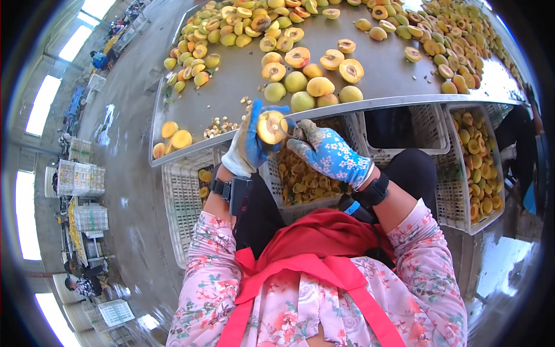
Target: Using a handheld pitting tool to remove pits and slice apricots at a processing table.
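In my left hand (249,143), gloved in blue and white, sits a halved peach (272,127) with its cut face and brown centre turned up. My right hand (327,152) wears a blue flowered glove and grips a small thin tool (291,133), mostly covered by the fingers. The tool's tip reaches the cut face of the fruit. Both hands are above the near edge of a metal table (234,82). Just past them lies a cluster of peach halves (297,57), some cut side up, others round side up.
Small pale kernels (220,128) and several peach halves (181,139) lie at the table's left corner. Larger peach piles (459,39) cover its far side. Below the edge stand a crate of fruit scraps (308,182), a dark-lined crate (405,128) and a crate of halves (477,165).
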### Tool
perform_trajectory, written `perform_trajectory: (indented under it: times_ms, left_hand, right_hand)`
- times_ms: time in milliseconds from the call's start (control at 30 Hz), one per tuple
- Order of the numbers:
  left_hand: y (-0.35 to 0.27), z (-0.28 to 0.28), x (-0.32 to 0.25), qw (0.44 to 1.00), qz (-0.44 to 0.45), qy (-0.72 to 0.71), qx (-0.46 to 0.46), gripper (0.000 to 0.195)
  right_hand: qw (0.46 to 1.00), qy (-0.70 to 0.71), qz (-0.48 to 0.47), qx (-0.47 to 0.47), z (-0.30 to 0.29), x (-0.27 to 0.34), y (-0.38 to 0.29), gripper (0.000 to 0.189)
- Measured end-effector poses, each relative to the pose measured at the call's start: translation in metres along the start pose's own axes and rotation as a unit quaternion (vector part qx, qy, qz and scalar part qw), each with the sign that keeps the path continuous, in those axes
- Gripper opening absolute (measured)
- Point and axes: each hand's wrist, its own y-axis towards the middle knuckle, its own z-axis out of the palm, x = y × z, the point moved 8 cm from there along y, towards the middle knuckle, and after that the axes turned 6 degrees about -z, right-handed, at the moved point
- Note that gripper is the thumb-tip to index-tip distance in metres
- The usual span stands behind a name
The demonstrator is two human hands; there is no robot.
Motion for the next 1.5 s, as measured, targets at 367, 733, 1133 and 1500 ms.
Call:
perform_trajectory:
  times_ms: [367, 733, 1133, 1500]
  left_hand:
    - [-0.002, -0.017, 0.02, 0.914, 0.23, 0.335, -0.009, 0.04]
    - [0.02, -0.026, 0.045, 0.982, -0.049, 0.179, 0.023, 0.045]
    - [-0.019, 0.02, 0.001, 0.987, 0.154, 0.036, 0.002, 0.045]
    - [-0.012, 0.026, 0.003, 0.985, 0.165, 0.043, -0.013, 0.04]
  right_hand:
    - [0.988, -0.137, 0.039, 0.054, 0.028, -0.019, -0.002, 0.028]
    - [0.984, -0.063, 0.087, 0.144, 0.04, -0.02, -0.015, 0.025]
    - [0.756, 0.546, 0.339, 0.121, 0.061, -0.017, -0.029, 0.023]
    - [0.561, 0.736, 0.348, 0.15, 0.072, 0.012, -0.034, 0.027]
